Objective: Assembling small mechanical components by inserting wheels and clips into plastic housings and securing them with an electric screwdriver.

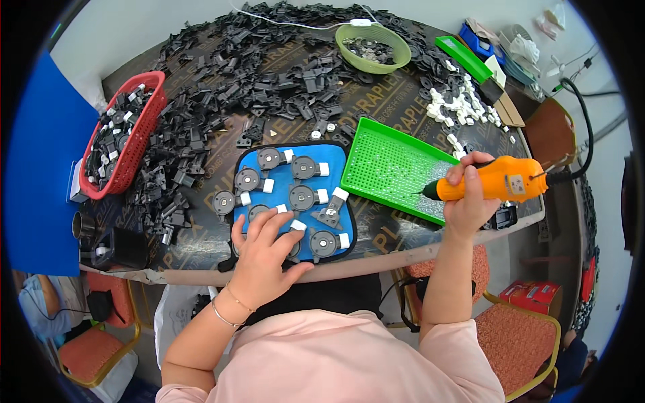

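Note:
My right hand [469, 205] is wrapped round an orange electric screwdriver [516, 180], whose black nose and thin bit point left over a green perforated tray [381, 151]. Small shiny screws [430, 176] lie in that tray's right part. On a blue mat [329, 152] sit several round dark grey wheel-like parts [302, 168] with white tabs. One longer grey piece with a white end [329, 213] lies at the mat's right side. My left hand [263, 258] rests with spread fingers over the parts at the mat's near left, covering some; whether it grips any is hidden.
Heaps of black plastic parts [235, 80] cover the table's far and left areas. A red basket [158, 101] of parts stands left, a green bowl [373, 66] at the back. White pieces [457, 101] lie far right. The screwdriver's black cable [590, 134] arcs rightward. Chairs [517, 342] stand behind the near edge.

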`<state>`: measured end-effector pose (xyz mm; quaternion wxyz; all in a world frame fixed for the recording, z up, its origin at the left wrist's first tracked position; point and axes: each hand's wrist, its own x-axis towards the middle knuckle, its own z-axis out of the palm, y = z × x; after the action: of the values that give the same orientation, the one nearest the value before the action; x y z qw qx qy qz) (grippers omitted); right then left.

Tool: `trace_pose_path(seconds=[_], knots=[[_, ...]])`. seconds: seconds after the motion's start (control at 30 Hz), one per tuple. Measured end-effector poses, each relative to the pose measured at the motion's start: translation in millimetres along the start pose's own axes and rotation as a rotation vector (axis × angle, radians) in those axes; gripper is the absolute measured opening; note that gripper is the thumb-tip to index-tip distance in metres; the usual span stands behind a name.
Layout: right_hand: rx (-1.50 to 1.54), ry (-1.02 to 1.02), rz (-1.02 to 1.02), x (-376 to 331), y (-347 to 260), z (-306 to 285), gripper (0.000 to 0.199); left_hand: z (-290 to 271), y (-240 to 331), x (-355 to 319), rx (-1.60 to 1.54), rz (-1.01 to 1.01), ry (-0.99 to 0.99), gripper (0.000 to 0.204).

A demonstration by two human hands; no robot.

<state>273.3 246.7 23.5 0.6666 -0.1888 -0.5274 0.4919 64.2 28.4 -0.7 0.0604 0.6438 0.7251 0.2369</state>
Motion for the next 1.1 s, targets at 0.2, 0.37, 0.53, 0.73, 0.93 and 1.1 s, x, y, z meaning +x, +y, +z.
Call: trace_pose_path(seconds=[0.2,0.37,0.53,0.73,0.93,1.1], knots=[[0.017,-0.018,-0.01,1,2,-4,0.021,1,3,25,-0.011,0.082,-0.013,0.044],[0.018,0.002,0.002,2,-2,-7,0.023,-2,-5,38,0.019,0.093,0.021,0.039],[0.058,0.033,0.039,6,-10,-12,0.024,-5,-31,62,0.004,0.08,0.059,0.035],[0.152,0.03,0.072,8,-13,-12,0.025,-2,-63,122,0.03,-0.001,0.018,0.025],[0.101,-0.091,0.002,17,-26,-30,0.042,6,-41,154,-0.025,0.099,-0.049,0.026],[0.159,-0.074,0.08,32,-24,-42,0.052,15,0,153,-0.187,0.308,-0.091,0.043]])
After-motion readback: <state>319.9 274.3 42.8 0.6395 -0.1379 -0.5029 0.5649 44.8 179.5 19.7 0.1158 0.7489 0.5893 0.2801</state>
